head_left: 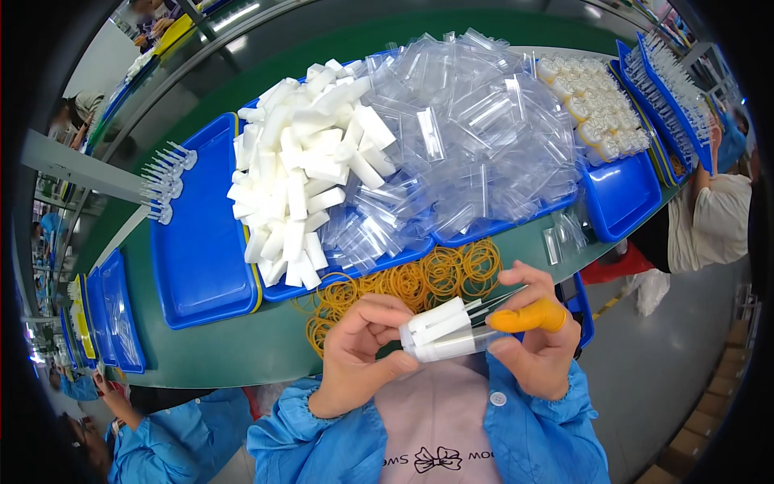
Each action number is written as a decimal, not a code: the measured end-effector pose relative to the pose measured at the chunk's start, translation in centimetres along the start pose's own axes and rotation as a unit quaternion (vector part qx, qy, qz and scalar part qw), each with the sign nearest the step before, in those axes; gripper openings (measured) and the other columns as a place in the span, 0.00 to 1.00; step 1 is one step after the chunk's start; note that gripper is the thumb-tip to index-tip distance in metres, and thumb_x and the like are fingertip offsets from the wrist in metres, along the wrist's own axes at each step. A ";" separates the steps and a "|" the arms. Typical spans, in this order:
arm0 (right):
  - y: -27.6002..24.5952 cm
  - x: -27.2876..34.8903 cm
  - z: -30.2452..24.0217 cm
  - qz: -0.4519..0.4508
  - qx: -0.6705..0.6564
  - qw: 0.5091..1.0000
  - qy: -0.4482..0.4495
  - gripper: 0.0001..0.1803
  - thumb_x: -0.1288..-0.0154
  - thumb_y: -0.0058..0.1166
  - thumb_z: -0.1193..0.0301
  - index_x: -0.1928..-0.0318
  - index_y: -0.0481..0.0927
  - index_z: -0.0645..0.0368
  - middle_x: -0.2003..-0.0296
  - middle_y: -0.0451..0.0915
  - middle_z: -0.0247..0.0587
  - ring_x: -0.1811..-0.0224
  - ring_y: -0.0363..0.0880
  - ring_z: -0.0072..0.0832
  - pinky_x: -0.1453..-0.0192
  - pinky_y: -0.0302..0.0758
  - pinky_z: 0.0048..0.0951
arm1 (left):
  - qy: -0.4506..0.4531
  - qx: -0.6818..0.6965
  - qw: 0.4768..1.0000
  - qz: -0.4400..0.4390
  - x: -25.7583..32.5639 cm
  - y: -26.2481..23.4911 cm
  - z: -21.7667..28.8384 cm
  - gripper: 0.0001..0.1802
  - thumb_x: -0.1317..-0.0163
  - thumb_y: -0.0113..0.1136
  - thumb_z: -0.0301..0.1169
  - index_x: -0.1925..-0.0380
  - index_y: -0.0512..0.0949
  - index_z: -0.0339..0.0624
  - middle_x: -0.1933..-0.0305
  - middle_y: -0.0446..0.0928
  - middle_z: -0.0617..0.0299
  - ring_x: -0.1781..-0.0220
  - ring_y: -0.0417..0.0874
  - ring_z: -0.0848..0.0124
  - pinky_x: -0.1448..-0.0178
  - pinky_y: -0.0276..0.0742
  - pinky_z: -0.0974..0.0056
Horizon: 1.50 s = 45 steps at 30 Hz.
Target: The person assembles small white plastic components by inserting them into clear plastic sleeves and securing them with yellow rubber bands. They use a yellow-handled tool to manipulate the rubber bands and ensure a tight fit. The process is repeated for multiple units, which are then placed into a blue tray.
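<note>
My left hand (359, 351) is closed around one end of a bundle of white plastic parts (439, 329), held in front of my chest. Thin pale stems stick out of the bundle toward my right hand (536, 335), whose thumb and fingers pinch that end. A yellow finger cot (532, 316) covers one right finger. Some clear plastic lies along the bundle's lower side; whether it is a sleeve around the parts I cannot tell. Just beyond my hands lies a heap of yellow rubber bands (427, 278) on the green table (218, 355).
White foam blocks (298, 169) and clear plastic sleeves (484, 121) are piled in blue trays. A blue tray (201, 242) at left has white stemmed parts (168, 181) by its edge. Bagged bundles (592, 105) and a blue tray (621, 198) stand right. Other people sit nearby.
</note>
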State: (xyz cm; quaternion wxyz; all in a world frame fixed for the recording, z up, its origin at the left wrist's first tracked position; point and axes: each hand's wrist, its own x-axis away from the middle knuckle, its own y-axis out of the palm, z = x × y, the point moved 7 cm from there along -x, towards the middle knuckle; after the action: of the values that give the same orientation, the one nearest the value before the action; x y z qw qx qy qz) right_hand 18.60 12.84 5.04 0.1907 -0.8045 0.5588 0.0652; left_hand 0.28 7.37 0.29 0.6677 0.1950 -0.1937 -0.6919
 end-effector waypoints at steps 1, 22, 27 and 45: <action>0.3 0.1 -0.3 -0.002 -0.004 1.000 0.000 0.13 0.57 0.66 0.73 0.67 0.80 0.60 0.65 0.77 0.36 0.47 0.69 0.41 0.38 0.56 0.50 | 0.002 -0.006 1.000 -0.002 0.1 0.1 0.0 0.22 0.51 0.67 0.21 0.55 0.71 0.33 0.50 0.66 0.55 0.48 0.74 0.68 0.43 0.73 0.62; -10.3 1.4 5.1 0.177 0.435 0.880 0.069 0.14 0.57 0.65 0.71 0.68 0.79 0.62 0.67 0.73 0.40 0.62 0.71 0.36 0.58 0.65 0.33 | 0.002 0.005 0.994 0.113 -0.2 -2.2 -0.2 0.21 0.51 0.68 0.27 0.58 0.69 0.36 0.53 0.70 0.56 0.53 0.75 0.70 0.49 0.71 0.66; -7.3 1.5 6.3 0.150 0.543 0.826 0.032 0.13 0.57 0.65 0.68 0.70 0.79 0.60 0.68 0.71 0.39 0.64 0.68 0.37 0.60 0.59 0.34 | 0.000 -0.004 0.994 0.110 -0.3 -1.7 -0.1 0.23 0.51 0.70 0.30 0.59 0.70 0.36 0.53 0.70 0.57 0.53 0.75 0.70 0.49 0.71 0.67; -3.8 0.5 2.5 0.157 -0.166 0.971 0.072 0.10 0.41 0.51 0.80 0.57 0.74 0.67 0.66 0.75 0.39 0.65 0.73 0.22 0.59 0.70 0.23 | 0.044 -0.240 0.968 0.054 0.6 0.2 0.5 0.36 0.53 0.72 0.31 0.44 0.68 0.33 0.51 0.68 0.57 0.51 0.72 0.69 0.47 0.71 0.67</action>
State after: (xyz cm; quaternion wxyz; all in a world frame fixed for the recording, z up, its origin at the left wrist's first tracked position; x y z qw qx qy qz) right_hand 22.56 14.54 3.46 0.0009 -0.7300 0.6714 0.1276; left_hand 0.20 6.78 0.81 0.7390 0.0484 -0.0027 -0.6719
